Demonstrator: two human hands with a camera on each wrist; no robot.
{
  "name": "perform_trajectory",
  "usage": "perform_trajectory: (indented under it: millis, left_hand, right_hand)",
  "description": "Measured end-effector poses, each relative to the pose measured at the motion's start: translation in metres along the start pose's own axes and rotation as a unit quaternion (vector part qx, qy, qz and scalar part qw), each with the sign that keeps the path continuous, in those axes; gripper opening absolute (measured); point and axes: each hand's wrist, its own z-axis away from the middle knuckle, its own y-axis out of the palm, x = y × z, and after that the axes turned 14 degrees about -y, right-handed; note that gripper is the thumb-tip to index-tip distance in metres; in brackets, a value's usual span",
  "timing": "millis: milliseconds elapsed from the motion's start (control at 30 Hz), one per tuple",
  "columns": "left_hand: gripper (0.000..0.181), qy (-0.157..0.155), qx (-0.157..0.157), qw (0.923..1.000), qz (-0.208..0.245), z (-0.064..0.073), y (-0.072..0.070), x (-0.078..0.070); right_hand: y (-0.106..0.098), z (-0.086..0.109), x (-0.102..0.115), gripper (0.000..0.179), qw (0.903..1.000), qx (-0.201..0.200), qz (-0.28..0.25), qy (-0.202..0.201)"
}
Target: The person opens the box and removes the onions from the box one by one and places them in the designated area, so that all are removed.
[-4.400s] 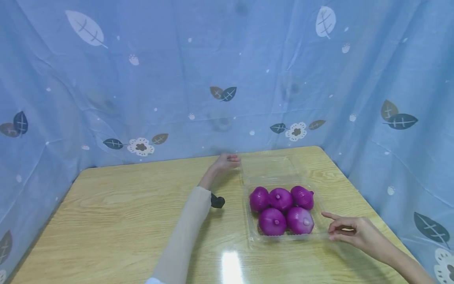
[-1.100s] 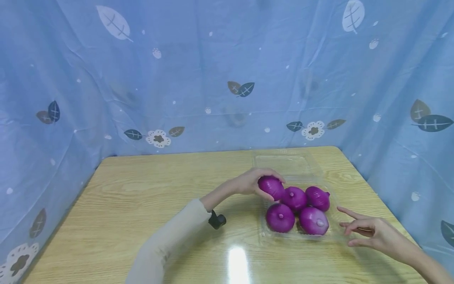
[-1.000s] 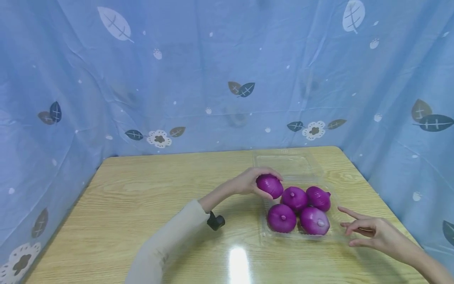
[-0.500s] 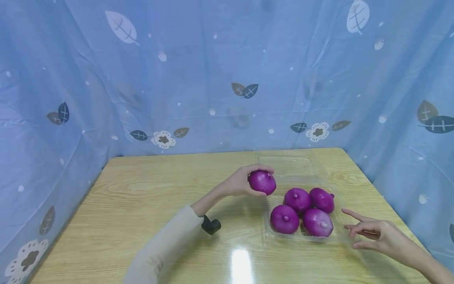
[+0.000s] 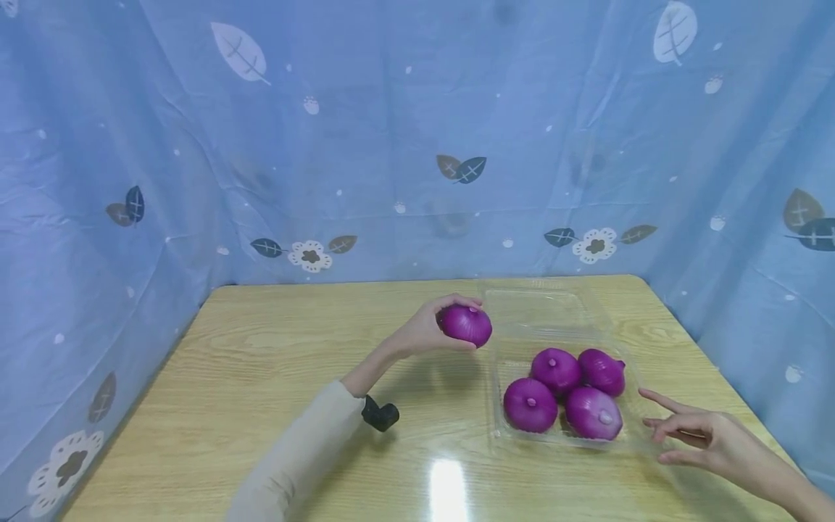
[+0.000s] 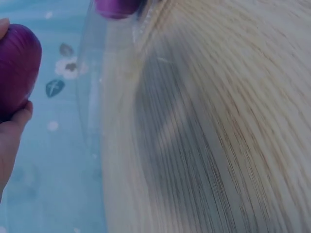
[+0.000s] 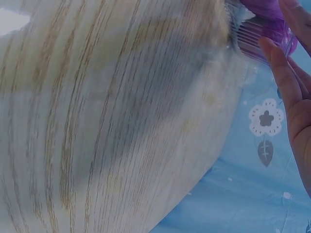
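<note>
one deep purple onion (image 5: 468, 326) is hanging just above the table (image 5: 280, 362), beside the left wall of a clear plastic container (image 5: 497, 406). the left hand (image 5: 422, 330) is grasping it, fingers bending over the top and thumb pressing along the lower side. its skin is shining, fine ribs are running down its round body, and a small pale pink stub is showing near the top. in the left wrist view it is looking darker, almost maroon, with its outer part cut off by the frame edge.

four onions are resting in the container, close together: the back left one (image 5: 555, 370) and the front left one (image 5: 530, 404) are facing their stubs upward, the back right one (image 5: 601, 372) is lying over with its tip pointing right, and the front right one (image 5: 593, 413) is showing a paler, whitish patch. the lid (image 5: 538, 308) is lying folded back behind them. the right hand (image 5: 714, 438) is hovering by the container's right side, fingers released and loosely bent; whether they are touching the wall i cannot tell.
</note>
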Motion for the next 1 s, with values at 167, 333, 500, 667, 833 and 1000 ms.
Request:
perform_trajectory:
  millis: [167,333,500,667,833,1000]
  left_hand:
    - [0.055,-0.017,-0.009,0.9996,0.019,0.000,-0.010,0.005]
    - [0.057,-0.058,-0.056,0.9960,0.039,-0.005,-0.023,0.012]
    - [0.056,-0.087,-0.110,0.9881,0.063,-0.010,-0.042,0.022]
    - [0.055,-0.084,-0.130,0.9851,0.075,-0.020,-0.054,0.031]
    - [0.056,-0.054,-0.132,0.9863,0.083,-0.032,-0.063,0.036]
    - [0.059,-0.061,-0.130,0.9870,0.072,-0.048,-0.065,0.039]
  right_hand:
    - [-0.002,0.003,-0.001,0.034,1.0000,0.006,-0.002,0.007]
    - [-0.004,0.006,-0.004,0.037,0.9992,0.009,-0.039,-0.005]
    - [-0.001,0.002,-0.007,0.037,0.9985,0.012,-0.053,-0.005]
    - [0.000,0.001,-0.005,0.035,0.9997,0.006,-0.023,0.005]
    - [0.000,-0.002,-0.005,0.034,0.9994,0.002,-0.036,-0.002]
    - [-0.001,0.000,-0.002,0.033,0.9987,-0.003,-0.050,0.001]
